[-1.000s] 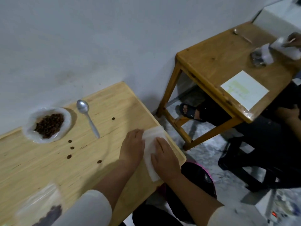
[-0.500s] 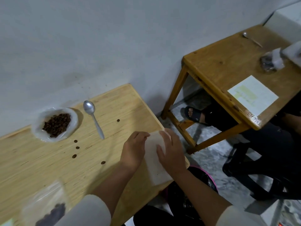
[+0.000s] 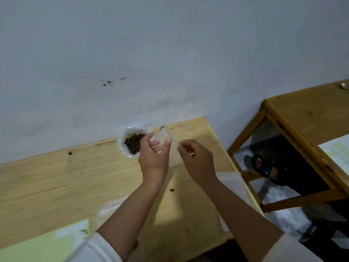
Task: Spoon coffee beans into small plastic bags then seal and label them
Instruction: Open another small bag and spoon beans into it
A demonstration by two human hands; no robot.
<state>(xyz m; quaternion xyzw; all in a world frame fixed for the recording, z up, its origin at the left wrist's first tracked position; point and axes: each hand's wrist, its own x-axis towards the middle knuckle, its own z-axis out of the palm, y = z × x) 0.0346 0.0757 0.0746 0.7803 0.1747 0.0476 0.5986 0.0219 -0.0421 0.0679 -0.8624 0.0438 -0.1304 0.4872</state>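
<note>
Both hands hold one small clear plastic bag (image 3: 171, 148) upright above the light wooden table (image 3: 56, 182). My left hand (image 3: 154, 157) pinches its left top edge and my right hand (image 3: 196, 163) pinches the right edge. Just behind my left hand sits a white bowl of coffee beans (image 3: 132, 143) against the wall. The spoon's tip (image 3: 162, 127) peeks out behind the bag; the rest is hidden. A stack of empty bags (image 3: 234, 178) lies at the table's right edge under my right forearm.
A filled clear bag (image 3: 107, 210) and a pale green sheet (image 3: 47, 244) lie at the near left. One loose bean (image 3: 172, 190) lies on the table. A darker wooden table (image 3: 306, 118) stands to the right, with another person's sandalled foot (image 3: 262, 165) beneath it.
My hands lifted a single bag off the stack at the table's right edge and raised it in front of the bean bowl. The camera tilted up and left.
</note>
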